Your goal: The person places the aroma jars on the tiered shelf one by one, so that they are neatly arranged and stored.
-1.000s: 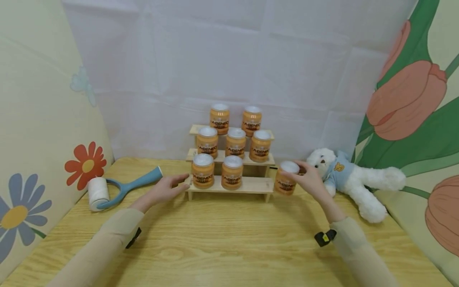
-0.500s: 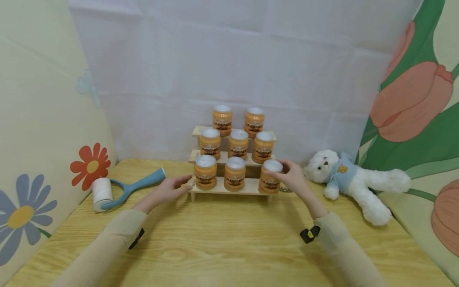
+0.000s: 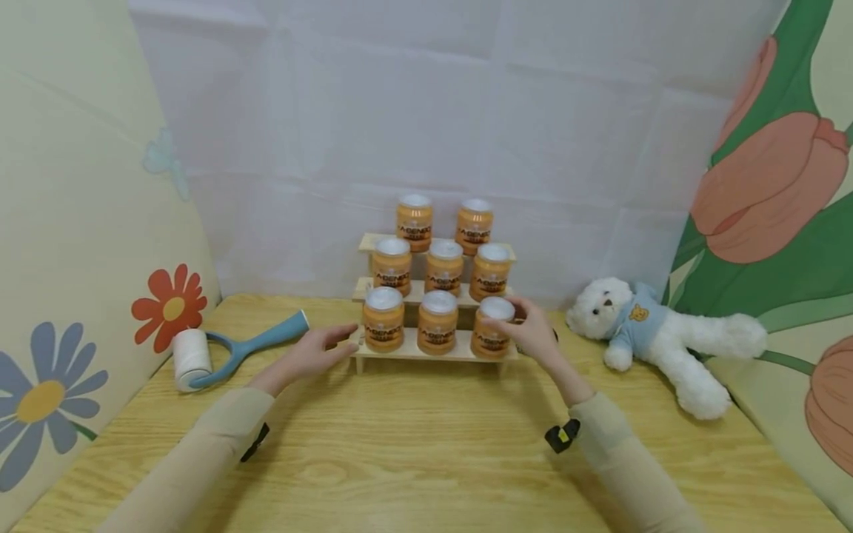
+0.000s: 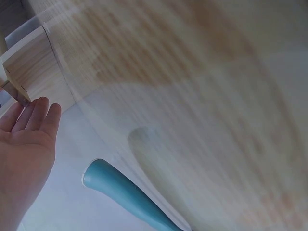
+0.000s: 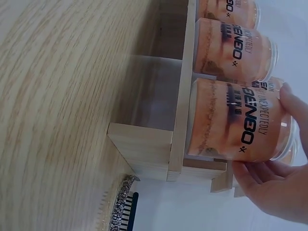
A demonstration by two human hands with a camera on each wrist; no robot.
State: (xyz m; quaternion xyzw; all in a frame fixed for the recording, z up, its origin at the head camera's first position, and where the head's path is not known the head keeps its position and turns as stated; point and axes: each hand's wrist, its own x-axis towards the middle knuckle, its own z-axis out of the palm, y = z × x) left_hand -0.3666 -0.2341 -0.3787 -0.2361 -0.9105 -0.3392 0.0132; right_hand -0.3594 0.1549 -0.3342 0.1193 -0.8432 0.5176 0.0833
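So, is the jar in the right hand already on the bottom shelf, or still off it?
On it. The jar stands upright on the bottom step of the wooden rack, its base flat against the board, with the right hand gripping it.

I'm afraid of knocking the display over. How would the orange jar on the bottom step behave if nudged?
The jar in the right hand looks taller than wide, so it may tip. It stands near the step's front edge. Its smooth round wall would probably roll.
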